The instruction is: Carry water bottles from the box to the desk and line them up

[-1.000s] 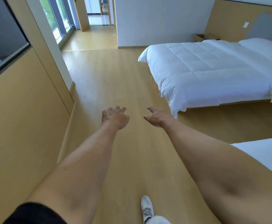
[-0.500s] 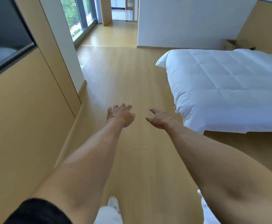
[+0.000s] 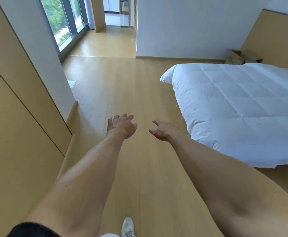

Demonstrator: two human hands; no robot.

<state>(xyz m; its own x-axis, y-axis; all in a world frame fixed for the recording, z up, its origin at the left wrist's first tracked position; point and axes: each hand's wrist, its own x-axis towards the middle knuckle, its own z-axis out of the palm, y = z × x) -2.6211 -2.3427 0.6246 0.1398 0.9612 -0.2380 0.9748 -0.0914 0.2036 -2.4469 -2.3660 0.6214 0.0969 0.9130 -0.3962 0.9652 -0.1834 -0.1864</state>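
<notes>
Both arms are extended forward over the wooden floor (image 3: 122,86). The left hand (image 3: 121,124) is held just left of centre, its back turned up, with the fingers spread and loosely relaxed; nothing is gripped. The right hand (image 3: 163,130) is held just beside it at 3 o'clock, a gap of bare floor being left between the two. Its fingers are likewise relaxed and apart, the index finger being extended forward, and nothing is held in it.

A cardboard box (image 3: 239,59) is located at 2 o'clock from the hands, well apart from them, on the floor against the far wall behind the bed (image 3: 242,108). Its flaps are open (its contents cannot be made out from this view). No water bottles are carried by either hand.

The bed is covered with a white quilted duvet, and its near corner lies just beside the right forearm. A tan panelled wall (image 3: 11,134) runs along the 9 o'clock side. A full-height window (image 3: 61,23) is seen at 11 o'clock, with greenery visible through the glass. A doorway (image 3: 117,16) is open at 12 o'clock, beyond the end of a white partition wall (image 3: 191,28).

A white shoe (image 3: 128,227) is planted on the floor at 6 o'clock, between the two forearms. A black sleeve (image 3: 32,230) is visible at the lower left edge, on the left upper arm.
</notes>
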